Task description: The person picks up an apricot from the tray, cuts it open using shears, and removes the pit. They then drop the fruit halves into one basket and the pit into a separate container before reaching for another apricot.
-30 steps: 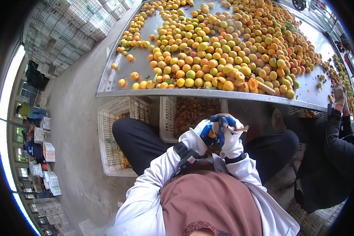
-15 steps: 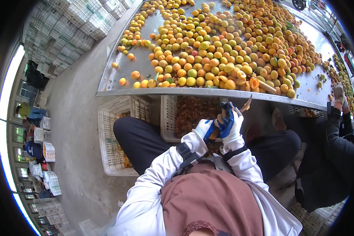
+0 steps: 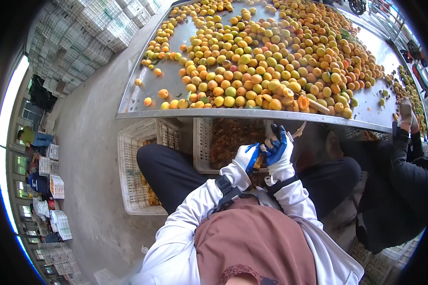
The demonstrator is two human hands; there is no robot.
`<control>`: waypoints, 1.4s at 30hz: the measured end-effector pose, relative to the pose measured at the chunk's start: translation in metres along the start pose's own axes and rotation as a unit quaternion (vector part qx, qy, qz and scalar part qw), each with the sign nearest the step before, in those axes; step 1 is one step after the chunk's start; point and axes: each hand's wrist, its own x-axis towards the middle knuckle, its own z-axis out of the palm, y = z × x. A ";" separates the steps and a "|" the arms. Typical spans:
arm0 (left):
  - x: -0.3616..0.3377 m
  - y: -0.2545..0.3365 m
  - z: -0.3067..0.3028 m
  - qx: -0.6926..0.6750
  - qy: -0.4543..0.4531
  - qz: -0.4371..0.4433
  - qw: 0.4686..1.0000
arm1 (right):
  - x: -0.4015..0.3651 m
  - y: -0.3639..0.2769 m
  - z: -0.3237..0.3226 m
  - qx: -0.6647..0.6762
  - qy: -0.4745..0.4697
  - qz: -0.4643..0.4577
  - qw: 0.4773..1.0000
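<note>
My hands work close together in front of my lap, both in white gloves with blue palms. My right hand (image 3: 279, 147) is closed around a small knife (image 3: 299, 129), whose thin, curved blade sticks out beyond the fingers to the right. My left hand (image 3: 250, 157) is closed on an orange-yellow apricot (image 3: 258, 163), mostly hidden by the gloves. Above them, on the metal table (image 3: 214, 113), lie many loose apricots (image 3: 252, 78). Near the table's front edge rests a pale wooden handle (image 3: 318, 106) beside a cut apricot half (image 3: 303, 101).
Under the table stands a white crate (image 3: 202, 142) with dark orange pieces. Another white crate (image 3: 128, 166) is left of my knee. A co-worker's dark sleeve (image 3: 398, 156) reaches to the table at right. Stacked crates (image 3: 85, 38) line the far left.
The view has shifted slightly. My right hand has turned a little, and the knife blade has tilted. Both hands remain close together around the fruit.
</note>
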 end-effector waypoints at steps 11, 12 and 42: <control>-0.003 -0.011 0.006 -0.085 -0.014 0.047 0.995 | 0.000 -0.001 -0.009 0.003 0.015 0.009 1.000; -0.004 -0.006 0.006 -0.042 -0.005 0.085 0.995 | -0.001 -0.001 -0.010 0.003 0.015 0.009 1.000; -0.002 -0.028 0.010 -0.093 -0.053 -0.024 0.994 | 0.014 -0.003 -0.061 0.064 0.117 0.046 0.990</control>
